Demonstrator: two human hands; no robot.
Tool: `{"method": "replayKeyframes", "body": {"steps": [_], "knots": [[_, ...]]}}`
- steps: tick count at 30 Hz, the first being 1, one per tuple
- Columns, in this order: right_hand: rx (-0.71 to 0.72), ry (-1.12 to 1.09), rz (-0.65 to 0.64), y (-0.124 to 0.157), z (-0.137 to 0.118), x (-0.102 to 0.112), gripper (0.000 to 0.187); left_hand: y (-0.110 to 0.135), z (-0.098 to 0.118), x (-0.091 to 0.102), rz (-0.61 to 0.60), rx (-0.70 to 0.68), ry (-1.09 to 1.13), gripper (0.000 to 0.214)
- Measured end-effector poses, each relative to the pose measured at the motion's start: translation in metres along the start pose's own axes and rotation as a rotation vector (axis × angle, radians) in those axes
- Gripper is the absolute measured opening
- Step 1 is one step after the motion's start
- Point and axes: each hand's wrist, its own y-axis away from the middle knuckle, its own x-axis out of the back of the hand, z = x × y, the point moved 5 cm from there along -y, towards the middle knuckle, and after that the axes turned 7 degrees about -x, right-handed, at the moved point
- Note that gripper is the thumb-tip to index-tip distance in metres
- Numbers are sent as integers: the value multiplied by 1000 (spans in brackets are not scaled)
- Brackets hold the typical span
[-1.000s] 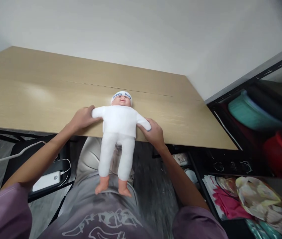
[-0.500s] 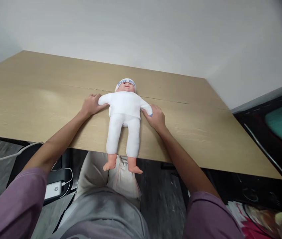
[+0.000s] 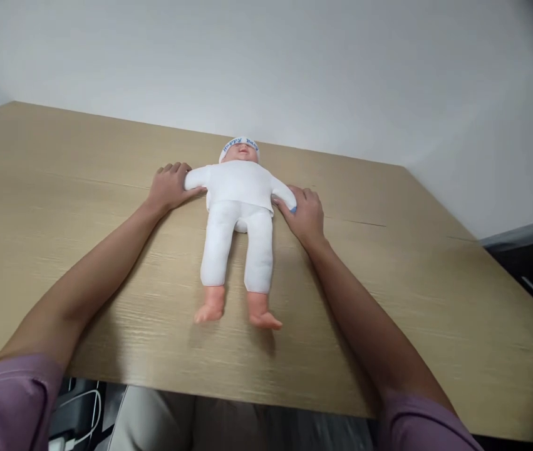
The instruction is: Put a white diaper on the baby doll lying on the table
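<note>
At the left, below the tabletop's (image 3: 59, 238) near edge, a looped white cable (image 3: 99, 410) shows beside your sleeve. Your left hand (image 3: 171, 188) is clamped on one arm of a baby doll (image 3: 239, 185), thumb beneath. The doll, in white clothes and a cap lettered in blue, is face up over the tabletop's middle, head toward the far edge, bare feet toward the near edge; whether it rests fully on the surface is unclear. Your right hand (image 3: 307, 213) is clamped around its other arm, nearer the tabletop's right edge.
</note>
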Motion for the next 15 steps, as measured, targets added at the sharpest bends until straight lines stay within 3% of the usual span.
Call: {"method": "replayKeyframes", "body": {"steps": [8, 15], "knots": [[-40, -1, -21, 27, 23, 11, 64, 25, -25, 16, -17, -85, 48, 81], [-68, -111, -34, 17, 25, 5, 64, 34, -34, 17, -22, 4, 102, 73]]}}
